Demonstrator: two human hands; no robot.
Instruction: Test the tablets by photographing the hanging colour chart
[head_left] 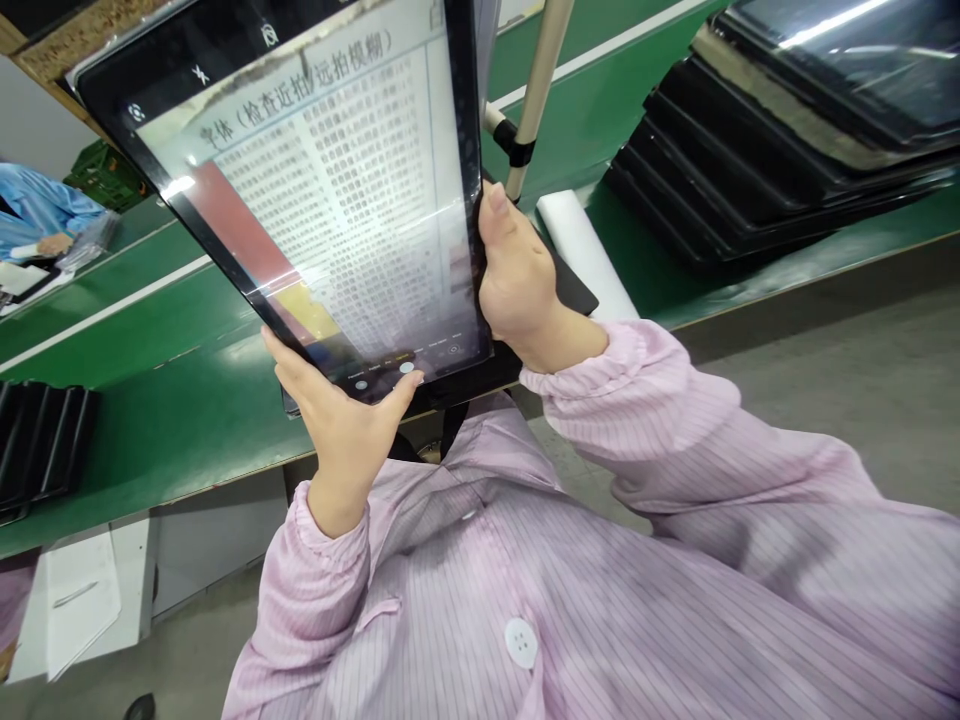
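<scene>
I hold a black tablet (315, 190) up in front of me with both hands. Its screen shows a camera view of a printed page of small text with a red and a yellow patch. My left hand (341, 420) grips the tablet's lower edge, with the thumb resting on the screen by the round button. My right hand (517, 280) is wrapped round the right edge, thumb on the front bezel. Both arms wear pink striped sleeves.
A green workbench (172, 400) runs beneath the tablet. Stacked black trays (750, 170) lie at the upper right, more black trays (37, 450) at the left edge. A pale pole (536, 90) rises behind the tablet. Another person's blue sleeve (45, 205) shows at far left. Grey floor lies at right.
</scene>
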